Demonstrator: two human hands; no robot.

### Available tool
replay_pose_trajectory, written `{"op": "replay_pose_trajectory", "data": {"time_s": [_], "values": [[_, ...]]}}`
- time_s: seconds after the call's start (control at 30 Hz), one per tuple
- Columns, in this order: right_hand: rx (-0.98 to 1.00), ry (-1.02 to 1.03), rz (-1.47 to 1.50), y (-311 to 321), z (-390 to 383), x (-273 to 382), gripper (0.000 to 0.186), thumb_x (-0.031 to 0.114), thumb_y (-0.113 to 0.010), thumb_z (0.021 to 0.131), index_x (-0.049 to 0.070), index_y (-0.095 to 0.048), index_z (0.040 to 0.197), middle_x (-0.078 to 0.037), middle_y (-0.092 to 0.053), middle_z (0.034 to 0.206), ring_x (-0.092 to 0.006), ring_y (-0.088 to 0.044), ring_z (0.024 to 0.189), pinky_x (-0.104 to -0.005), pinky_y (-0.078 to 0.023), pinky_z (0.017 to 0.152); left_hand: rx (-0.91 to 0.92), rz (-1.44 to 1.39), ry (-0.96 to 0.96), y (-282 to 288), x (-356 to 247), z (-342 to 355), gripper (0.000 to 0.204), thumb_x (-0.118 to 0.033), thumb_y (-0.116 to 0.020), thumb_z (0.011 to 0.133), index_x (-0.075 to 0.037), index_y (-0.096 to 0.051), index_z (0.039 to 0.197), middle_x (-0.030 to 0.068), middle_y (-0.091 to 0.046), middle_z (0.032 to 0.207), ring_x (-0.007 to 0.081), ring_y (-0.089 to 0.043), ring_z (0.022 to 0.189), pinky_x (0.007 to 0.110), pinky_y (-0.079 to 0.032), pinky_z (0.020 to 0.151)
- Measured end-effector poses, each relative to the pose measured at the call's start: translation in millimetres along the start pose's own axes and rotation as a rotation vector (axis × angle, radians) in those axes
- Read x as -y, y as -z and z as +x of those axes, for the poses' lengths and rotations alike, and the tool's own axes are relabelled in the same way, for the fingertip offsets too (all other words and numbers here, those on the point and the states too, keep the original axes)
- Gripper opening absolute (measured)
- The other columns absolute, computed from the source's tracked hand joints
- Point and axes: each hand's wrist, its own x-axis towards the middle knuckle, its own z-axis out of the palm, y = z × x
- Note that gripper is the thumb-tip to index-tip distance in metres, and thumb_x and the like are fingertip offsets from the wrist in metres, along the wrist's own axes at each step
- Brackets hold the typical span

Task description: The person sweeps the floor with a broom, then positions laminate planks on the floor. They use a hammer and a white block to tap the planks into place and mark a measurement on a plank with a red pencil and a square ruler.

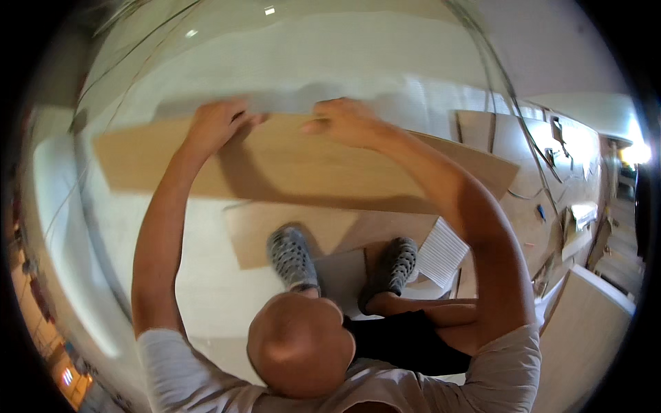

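Observation:
A long, light-brown wood plank (296, 165) stretches across the view in front of me, above the pale floor. My left hand (219, 125) is at its far edge, left of the middle, with the fingers curled over the edge and the thumb pointing right. At the same edge, right of the middle, my right hand (345, 122) is bent round it with its thumb toward the left. Both hands are slightly blurred, and the fingertips behind the edge are hidden. Shadows of my arms fall on the plank's face.
Another brown board (255, 234) lies partly under my grey clogs (292, 255). A white ribbed sheet (443, 251) is beside my right foot. Dark cables (513, 89) hang at the right over boards with small tools. A pale panel (585, 337) stands at lower right.

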Motion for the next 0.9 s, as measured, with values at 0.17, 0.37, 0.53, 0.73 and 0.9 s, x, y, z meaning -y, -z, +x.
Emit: {"op": "replay_pose_trajectory", "data": {"time_s": [0.17,0.37,0.53,0.73,0.9], "values": [[0.203,-0.101,-0.105,9,3,-57,0.058,0.065,-0.056,0.091,0.010,-0.071,0.098,-0.013,-0.071,0.103,-0.0343,-0.064,0.104,-0.0469,-0.050,0.088,-0.076,-0.164,0.172,-59,46,-28,0.045,-0.051,-0.063,0.092,-0.008,-0.063,0.080,0.0124,-0.061,0.070,0.0323,-0.057,0.067,0.042,-0.046,0.064],[0.165,-0.475,-0.178,43,-27,-150,0.056,0.065,-0.058,0.091,0.011,-0.072,0.099,-0.009,-0.069,0.107,-0.0282,-0.062,0.103,-0.0449,-0.049,0.087,-0.063,-0.095,0.308,-93,76,-17,0.048,-0.051,-0.063,0.093,-0.007,-0.057,0.074,0.0107,-0.054,0.063,0.0284,-0.047,0.058,0.040,-0.041,0.059],[0.108,-0.481,-0.077,32,-21,-169,0.059,0.065,-0.059,0.090,0.008,-0.072,0.095,-0.011,-0.068,0.097,-0.0284,-0.063,0.098,-0.0433,-0.048,0.084,-0.067,-0.110,0.313,-111,82,-16,0.049,-0.050,-0.063,0.093,-0.006,-0.055,0.074,0.0109,-0.052,0.062,0.0267,-0.045,0.058,0.040,-0.040,0.058],[0.116,-0.493,-0.128,23,-25,-181,0.062,0.067,-0.059,0.089,0.007,-0.073,0.097,-0.013,-0.069,0.102,-0.0306,-0.062,0.101,-0.0449,-0.048,0.086,0.004,-0.193,0.378,-121,72,-16,0.051,-0.052,-0.062,0.094,-0.006,-0.053,0.074,0.0121,-0.052,0.063,0.0280,-0.046,0.060,0.040,-0.040,0.060],[0.186,-0.542,-0.107,22,-26,-181,0.064,0.068,-0.057,0.090,0.009,-0.073,0.109,-0.014,-0.068,0.114,-0.0328,-0.059,0.112,-0.0459,-0.047,0.094,0.060,-0.155,0.371,-126,74,-15,0.051,-0.054,-0.060,0.094,-0.006,-0.054,0.077,0.0139,-0.052,0.064,0.0292,-0.045,0.062,0.041,-0.040,0.062]]}}
